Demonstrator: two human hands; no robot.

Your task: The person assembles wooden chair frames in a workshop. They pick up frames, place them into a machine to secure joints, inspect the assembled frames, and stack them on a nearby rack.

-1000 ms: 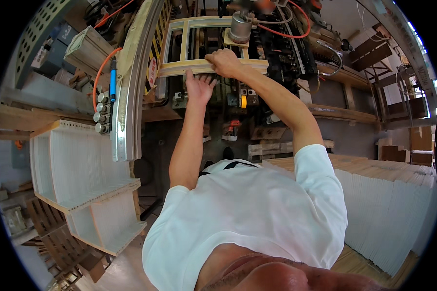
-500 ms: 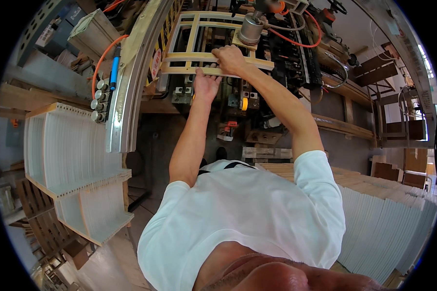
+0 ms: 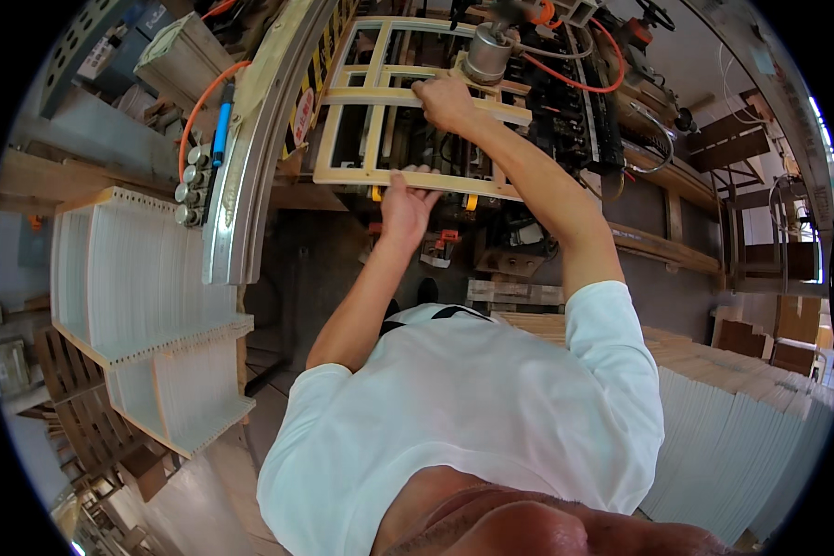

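Note:
A pale wooden frame with crossbars (image 3: 350,174) lies in front of me over the machine, held by both my hands. My left hand (image 3: 406,206) is closed on its near rail, with the fingertips showing past the rail's far side. My right hand (image 3: 447,100) is closed at the far rail, close to a metal cylinder (image 3: 486,56) on the machine. Just beyond, a second pale frame (image 3: 372,54) lies on the machine bed. Where the two frames meet, I cannot tell if they touch.
On my left runs a metal rail (image 3: 236,185) with round knobs and a blue pen-like object (image 3: 221,134). White slats (image 3: 148,278) stand stacked at the left, and more white panels (image 3: 723,445) at the right. Orange hoses (image 3: 612,79) cross the machine's right side.
The near frame's front rail has come toward me along with my left hand, so its openings now show wide. My right hand has shifted slightly up and stays at the far rail.

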